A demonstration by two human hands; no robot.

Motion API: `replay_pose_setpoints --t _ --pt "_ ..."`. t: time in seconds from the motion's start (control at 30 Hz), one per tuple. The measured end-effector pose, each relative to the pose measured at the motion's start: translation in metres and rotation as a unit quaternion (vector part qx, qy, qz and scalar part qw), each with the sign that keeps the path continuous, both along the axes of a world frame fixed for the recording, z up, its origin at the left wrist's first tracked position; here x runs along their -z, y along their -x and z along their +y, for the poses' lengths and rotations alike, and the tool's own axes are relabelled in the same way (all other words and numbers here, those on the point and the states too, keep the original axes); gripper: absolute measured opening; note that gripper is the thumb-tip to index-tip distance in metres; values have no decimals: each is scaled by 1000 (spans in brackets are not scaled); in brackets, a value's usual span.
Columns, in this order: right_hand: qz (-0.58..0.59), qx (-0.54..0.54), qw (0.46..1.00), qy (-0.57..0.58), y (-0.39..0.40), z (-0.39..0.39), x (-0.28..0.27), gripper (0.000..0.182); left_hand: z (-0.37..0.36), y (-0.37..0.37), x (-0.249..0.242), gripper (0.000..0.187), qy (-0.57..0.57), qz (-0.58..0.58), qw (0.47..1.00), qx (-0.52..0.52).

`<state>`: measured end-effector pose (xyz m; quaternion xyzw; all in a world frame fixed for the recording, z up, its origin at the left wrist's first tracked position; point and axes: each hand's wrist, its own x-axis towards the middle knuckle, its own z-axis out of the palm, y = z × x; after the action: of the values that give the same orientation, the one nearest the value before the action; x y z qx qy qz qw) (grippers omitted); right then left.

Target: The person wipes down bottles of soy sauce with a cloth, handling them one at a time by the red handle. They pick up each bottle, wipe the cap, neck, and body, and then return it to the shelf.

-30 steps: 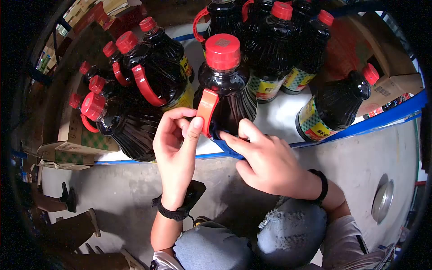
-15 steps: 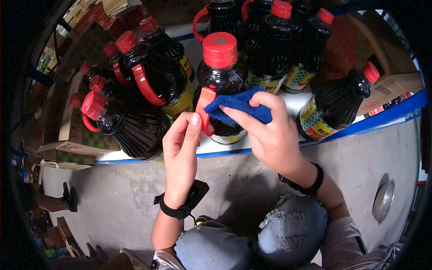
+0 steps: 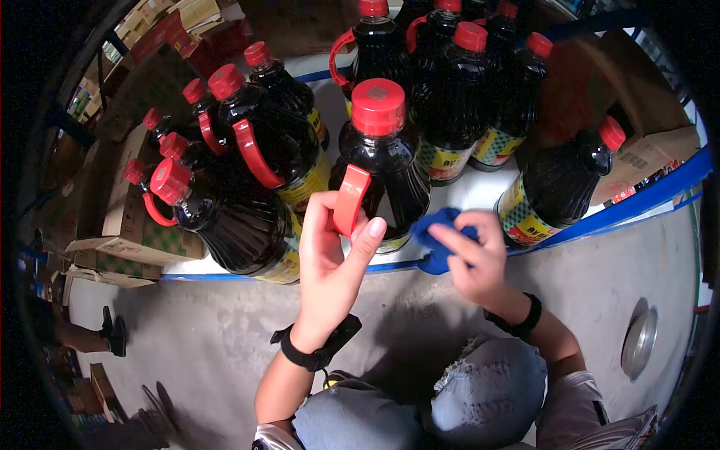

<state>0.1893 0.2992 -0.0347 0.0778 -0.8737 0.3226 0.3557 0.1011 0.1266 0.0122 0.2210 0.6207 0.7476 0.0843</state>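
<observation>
A dark bottle with a red cap stands upright in the middle, near the shelf's front edge. Its red handle points toward me. My left hand has its fingers curled around this handle, with the thumb in front. To the right of the bottle, apart from it, my right hand grips a crumpled blue cloth. The hand and cloth are slightly blurred.
Several similar bottles stand left and behind, with one at the right. Open cardboard boxes flank them. The shelf has a blue edge. A metal bowl lies on the floor; another person's foot shows at left.
My right hand has moved the blue cloth off the handle, down and to the right. My left hand has shifted slightly right and reaches behind the handle. The view has tilted slightly.
</observation>
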Motion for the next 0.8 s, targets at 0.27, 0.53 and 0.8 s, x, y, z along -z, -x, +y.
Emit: replay_pose_setpoints --t 0.27,0.53,0.8 --pt "148 44 985 -80 33 0 -67 56 -8 13 10 21 -68 -42 996 49" --pt "87 -48 970 -220 29 -10 -24 40 -16 17 12 37 -101 -52 994 -6" --pt "-65 -77 961 -257 -14 23 30 42 -25 14 18 41 -153 -114 982 -17"
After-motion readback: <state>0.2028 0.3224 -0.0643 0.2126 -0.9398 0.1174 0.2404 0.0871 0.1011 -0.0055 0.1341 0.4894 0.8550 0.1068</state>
